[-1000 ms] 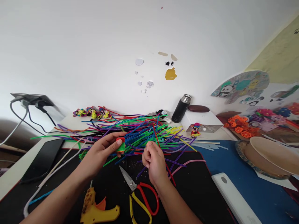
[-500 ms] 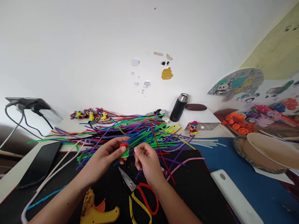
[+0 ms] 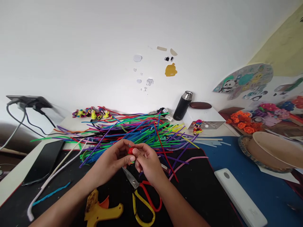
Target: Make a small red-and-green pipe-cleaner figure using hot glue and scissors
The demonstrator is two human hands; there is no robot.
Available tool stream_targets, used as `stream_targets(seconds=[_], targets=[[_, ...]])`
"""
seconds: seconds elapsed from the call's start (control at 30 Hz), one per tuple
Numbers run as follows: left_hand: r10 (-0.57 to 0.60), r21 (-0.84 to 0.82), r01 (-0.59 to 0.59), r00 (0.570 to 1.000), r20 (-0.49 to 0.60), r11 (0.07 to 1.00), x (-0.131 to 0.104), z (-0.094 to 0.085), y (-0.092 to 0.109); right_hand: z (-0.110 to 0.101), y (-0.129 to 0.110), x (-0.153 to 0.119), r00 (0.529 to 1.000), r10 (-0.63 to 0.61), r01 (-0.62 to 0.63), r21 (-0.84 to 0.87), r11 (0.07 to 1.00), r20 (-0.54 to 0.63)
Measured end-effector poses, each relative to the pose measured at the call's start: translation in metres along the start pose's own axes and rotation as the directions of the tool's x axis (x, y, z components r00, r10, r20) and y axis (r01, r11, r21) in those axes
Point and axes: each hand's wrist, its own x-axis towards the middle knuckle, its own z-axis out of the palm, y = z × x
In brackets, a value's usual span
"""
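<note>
A small fuzzy red and green piece [image 3: 131,150] sits between my two hands, mostly covered by the fingers. My left hand [image 3: 115,159] pinches it from the left with thumb and fingers. From the other side my right hand [image 3: 147,160] presses thumb and fingertips against its red part. Scissors [image 3: 135,184] with one red and one yellow handle lie below the hands, blades apart. A yellow glue gun [image 3: 101,212] with an orange trigger rests on the black mat [image 3: 196,192] under my left forearm.
Behind the hands spreads a heap of coloured pipe cleaners [image 3: 139,132]. Small fuzzy figures [image 3: 92,113] lie at the back left; another figure [image 3: 197,126] stands before a white box [image 3: 208,116]. A black flask [image 3: 182,106], phone [image 3: 44,162] and white case [image 3: 239,195] surround the mat.
My right hand has moved left to meet my left hand, and both now touch the fuzzy piece. Its green part has become mostly hidden. The view has shifted slightly.
</note>
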Motion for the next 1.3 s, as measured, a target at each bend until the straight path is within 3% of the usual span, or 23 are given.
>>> stream_targets(seconds=[0.17, 0.63, 0.97, 1.3], targets=[[0.024, -0.114, -0.014, 0.996, 0.084, 0.993, -0.0001, 0.0044, 0.0043, -0.0026, -0.0064, 0.0009, 0.997, 0.006, -0.001, 0.065, 0.998, -0.075], [-0.079, -0.153, 0.079, 0.997, 0.003, 0.985, 0.0000, -0.0046, 0.0016, -0.0012, -0.0089, -0.0010, 0.996, 0.063, -0.051, 0.181, 0.982, -0.060], [-0.052, -0.250, 0.048, 0.999, -0.008, 0.967, 0.0017, -0.0030, -0.0041, -0.0020, -0.0094, -0.0004, 0.997, 0.078, -0.080, 0.239, 0.968, 0.017], [-0.110, -0.367, 0.091, 0.993, -0.030, 0.926, 0.0028, 0.0030, -0.0026, -0.0026, -0.0094, -0.0005, 0.996, 0.088, -0.089, 0.247, 0.965, 0.016]])
